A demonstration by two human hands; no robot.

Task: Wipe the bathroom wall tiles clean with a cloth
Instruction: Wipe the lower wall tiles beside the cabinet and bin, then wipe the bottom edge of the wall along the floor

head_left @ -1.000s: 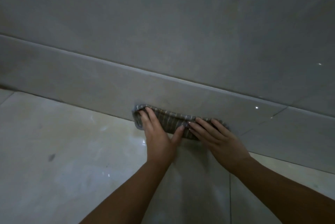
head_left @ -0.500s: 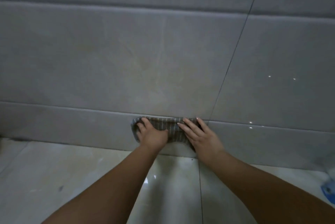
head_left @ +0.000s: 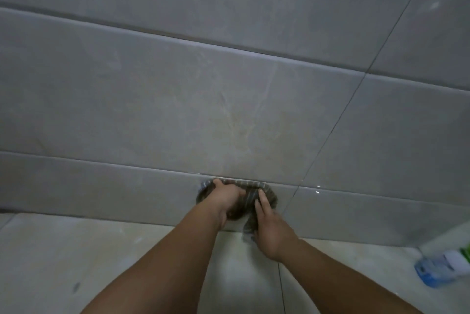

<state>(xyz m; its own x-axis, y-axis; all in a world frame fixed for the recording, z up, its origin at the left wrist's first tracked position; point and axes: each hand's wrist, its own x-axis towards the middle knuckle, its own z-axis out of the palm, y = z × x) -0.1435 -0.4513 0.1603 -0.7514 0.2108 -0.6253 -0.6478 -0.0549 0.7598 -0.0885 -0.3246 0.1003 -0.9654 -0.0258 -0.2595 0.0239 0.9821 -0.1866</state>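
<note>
Two hands on the cloth (head_left: 250, 193), low on the wall tiles (head_left: 178, 115).
Your left hand (head_left: 225, 196) curls round the bunched cloth just above the floor (head_left: 76, 250); your right hand (head_left: 272, 227) presses it with straight fingers, arms outstretched.

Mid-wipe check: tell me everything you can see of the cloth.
The cloth is grey with thin paler stripes and looks like soft woven fabric. It is bunched into a crumpled wad against the lowest band of wall tiles, its top reaching that band's upper edge, with a fold hanging toward the floor. The left hand grips its left part; the right hand presses its right part with straight fingers. Whether it is wet cannot be told.
</note>
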